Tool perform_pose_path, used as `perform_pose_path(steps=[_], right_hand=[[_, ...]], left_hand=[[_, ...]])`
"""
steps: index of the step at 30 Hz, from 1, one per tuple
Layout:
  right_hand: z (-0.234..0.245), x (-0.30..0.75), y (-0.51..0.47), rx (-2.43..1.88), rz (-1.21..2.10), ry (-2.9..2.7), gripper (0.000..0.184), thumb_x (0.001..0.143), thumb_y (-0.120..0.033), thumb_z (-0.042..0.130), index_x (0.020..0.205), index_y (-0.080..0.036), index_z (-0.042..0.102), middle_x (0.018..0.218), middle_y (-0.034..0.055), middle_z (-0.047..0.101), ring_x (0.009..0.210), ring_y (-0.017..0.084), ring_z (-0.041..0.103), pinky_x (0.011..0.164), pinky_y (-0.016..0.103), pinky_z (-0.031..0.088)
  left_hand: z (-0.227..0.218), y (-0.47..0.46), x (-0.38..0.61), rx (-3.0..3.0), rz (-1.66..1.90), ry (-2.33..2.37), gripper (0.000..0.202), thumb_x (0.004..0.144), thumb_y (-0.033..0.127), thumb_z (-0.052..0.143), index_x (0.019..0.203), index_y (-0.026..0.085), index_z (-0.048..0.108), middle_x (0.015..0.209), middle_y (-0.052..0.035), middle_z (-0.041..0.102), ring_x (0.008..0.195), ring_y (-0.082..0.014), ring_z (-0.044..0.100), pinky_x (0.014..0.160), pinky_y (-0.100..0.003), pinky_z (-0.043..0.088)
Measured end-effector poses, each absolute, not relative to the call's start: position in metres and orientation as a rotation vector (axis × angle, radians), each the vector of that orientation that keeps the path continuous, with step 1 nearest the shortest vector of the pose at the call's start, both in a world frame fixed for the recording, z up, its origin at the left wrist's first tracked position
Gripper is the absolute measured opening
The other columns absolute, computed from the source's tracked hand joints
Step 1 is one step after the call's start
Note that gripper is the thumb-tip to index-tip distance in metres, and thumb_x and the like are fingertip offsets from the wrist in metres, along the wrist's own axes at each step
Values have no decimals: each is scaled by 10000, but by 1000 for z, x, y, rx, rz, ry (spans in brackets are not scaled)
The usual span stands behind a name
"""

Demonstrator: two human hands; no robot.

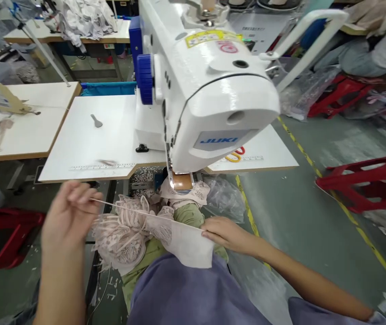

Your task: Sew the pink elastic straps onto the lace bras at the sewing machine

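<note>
A pale beige bra (191, 243) with a lace part is stretched across my lap, below the sewing machine head. My left hand (71, 210), raised at the left and slightly blurred, is closed on its thin strap, which runs taut to the right. With thumb and fingers, my right hand (225, 232) pinches the upper edge of its plain pale panel. A heap of similar lace bras (121, 239) lies on my left thigh. Another lace piece (199, 192) rests under the needle area of the white JUKI sewing machine (226, 99).
On the white machine table (91, 140) lie a grey flat tool (96, 121), a blurred small tool (106, 162) and scissors with red and yellow handles (233, 157). Red stools (372, 180) stand at both sides. A plastic bag (225, 196) hangs below the table.
</note>
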State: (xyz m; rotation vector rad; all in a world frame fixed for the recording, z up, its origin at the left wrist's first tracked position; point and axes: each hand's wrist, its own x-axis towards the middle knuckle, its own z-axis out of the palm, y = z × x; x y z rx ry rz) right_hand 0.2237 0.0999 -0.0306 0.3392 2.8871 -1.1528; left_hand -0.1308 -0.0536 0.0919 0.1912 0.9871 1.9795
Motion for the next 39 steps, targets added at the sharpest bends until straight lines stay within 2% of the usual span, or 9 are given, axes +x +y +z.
perform_pose_path(steps=[5,9,14,17,21,28,33,36,39], right_hand=[[-24,242,126,531,-1363,2781,365,1025,-429,414,907,-186,659,931,69,623,945,194,563,905,349,420],[-37,252,134,892,-1786,2557,398,982,-506,454,890,-180,663,984,77,663,926,203,616,828,320,485],[-66,235,117,1868,-1845,2637,374,928,-529,527,1067,-195,624,855,52,673,755,197,609,660,295,485],[-63,209,103,1894,-1909,2716,337,920,-462,576,1145,-211,565,806,32,664,683,177,597,591,274,467],[-31,176,98,1037,-1925,2809,198,960,-338,525,978,-204,670,964,58,716,884,185,659,791,305,503],[3,164,111,710,-1966,2651,300,942,-444,589,1070,-194,697,938,23,722,855,157,652,758,255,472],[6,179,117,620,-1653,2727,195,968,-345,560,941,-208,696,852,9,702,803,155,634,714,254,440],[-5,187,125,755,-1559,2786,264,991,-393,489,899,-203,648,825,28,665,773,170,603,693,274,438],[-23,191,126,1313,-1902,2657,298,989,-465,448,890,-206,558,776,15,592,695,162,548,618,266,435]], left_hand=[[82,-70,-194,320,2194,939,306,1038,196,270,811,191,476,630,108,591,528,-13,484,622,-168,466],[69,-75,-219,320,2183,1021,358,1050,211,201,818,194,474,614,124,605,501,-1,478,606,-139,456],[48,-53,-174,313,1932,1319,159,946,191,454,798,189,512,439,124,380,368,-37,279,397,-154,293],[26,-33,-116,355,1654,1402,153,857,286,631,779,175,560,456,115,315,376,-46,241,383,-184,226],[10,-20,-45,494,1350,1428,284,831,449,649,752,192,556,465,118,260,409,-57,195,429,-201,219],[18,-10,1,903,990,1594,255,829,406,677,735,169,670,563,44,458,528,-89,352,513,-232,245],[5,-9,15,1077,882,1686,174,819,369,666,783,208,721,617,2,588,614,-153,501,604,-273,332],[-8,-14,21,1067,937,1737,234,808,382,675,970,219,717,977,-92,681,979,-257,574,851,-358,411],[-20,-21,35,1002,989,1684,291,814,413,661,1021,211,695,1180,-136,630,1193,-304,501,1018,-436,373]])
